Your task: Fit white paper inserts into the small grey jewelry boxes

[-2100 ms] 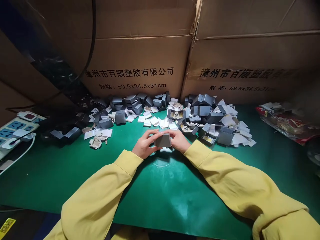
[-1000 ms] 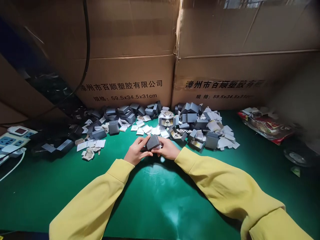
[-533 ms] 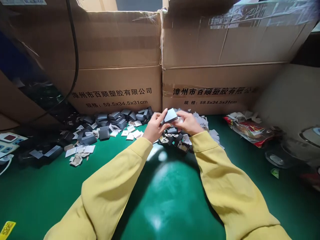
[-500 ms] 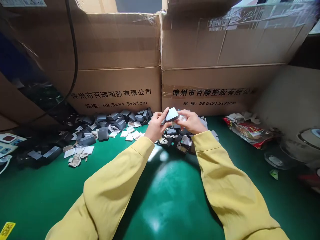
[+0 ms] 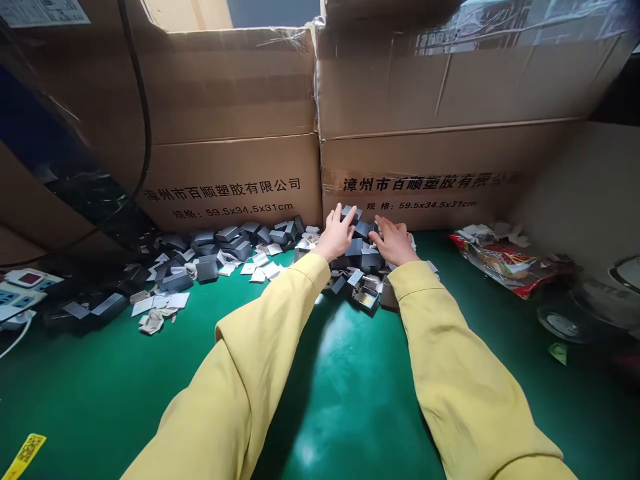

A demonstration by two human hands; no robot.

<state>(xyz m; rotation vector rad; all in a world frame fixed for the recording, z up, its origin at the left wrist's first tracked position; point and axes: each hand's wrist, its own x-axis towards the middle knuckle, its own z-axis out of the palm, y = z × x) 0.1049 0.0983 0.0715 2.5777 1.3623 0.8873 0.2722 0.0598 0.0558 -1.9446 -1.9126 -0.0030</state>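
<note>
My left hand [image 5: 336, 235] reaches over the pile with its fingers stretched apart. A small dark grey box [image 5: 352, 213] lies at its fingertips, on the top of the pile; whether they touch it I cannot tell. Just to the right, my right hand [image 5: 395, 243] is open, fingers spread over more of these boxes. Between and below the hands are several small dark grey boxes [image 5: 371, 259]. One opened box [image 5: 367, 298] at the pile's front edge shows a pale inside with a yellowish patch.
Another heap of dark grey boxes [image 5: 207, 269] and white pieces [image 5: 259, 273] lies to the left on the green table [image 5: 320, 400]. Large cardboard cartons [image 5: 230, 160] stand behind. At right are a red plastic packet [image 5: 515, 260] and a clear round container [image 5: 563, 325]. A black cable [image 5: 143, 100] hangs at left.
The small box held up between both hands is no longer in them. The hands have moved apart and forward onto the pile, and their fingers have opened.
</note>
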